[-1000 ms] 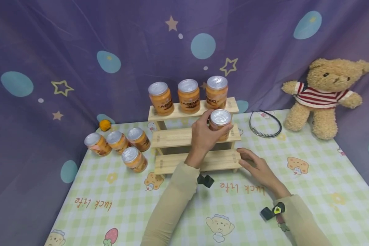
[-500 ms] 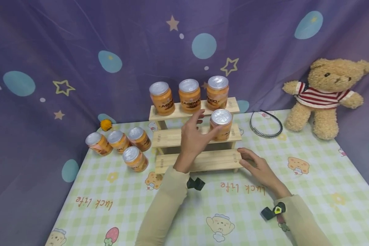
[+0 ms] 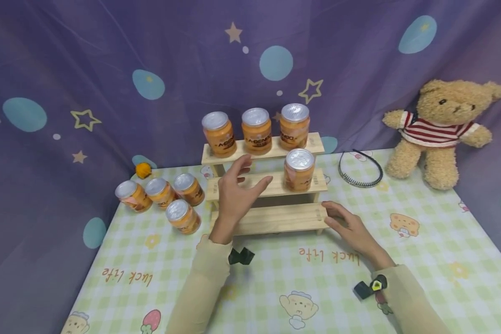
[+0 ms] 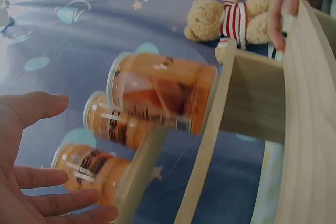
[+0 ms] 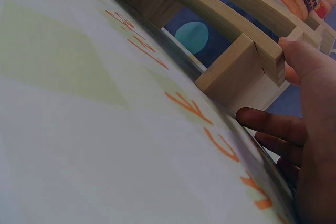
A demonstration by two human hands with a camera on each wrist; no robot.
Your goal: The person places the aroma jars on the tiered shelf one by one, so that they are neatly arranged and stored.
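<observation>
An orange can with a silver lid stands upright at the right end of the middle step of a wooden three-step rack. To its left my left hand hovers over the rack with thumb and fingers spread, holding nothing. The left wrist view also has that hand apart from the cans. My right hand rests at the right end of the lowest step, its fingers loose. In the right wrist view, the thumb touches the step's corner. Three similar cans, including the middle one, stand on the top step.
Several more orange cans, one of them nearest, stand on the checkered tablecloth left of the rack. A small orange ball lies behind them. A black headband and a teddy bear are at the right. A purple curtain hangs behind.
My left hand has let go of the can on the middle step and moved left, its fingers spreading. The can stays there. My right hand has not moved.
</observation>
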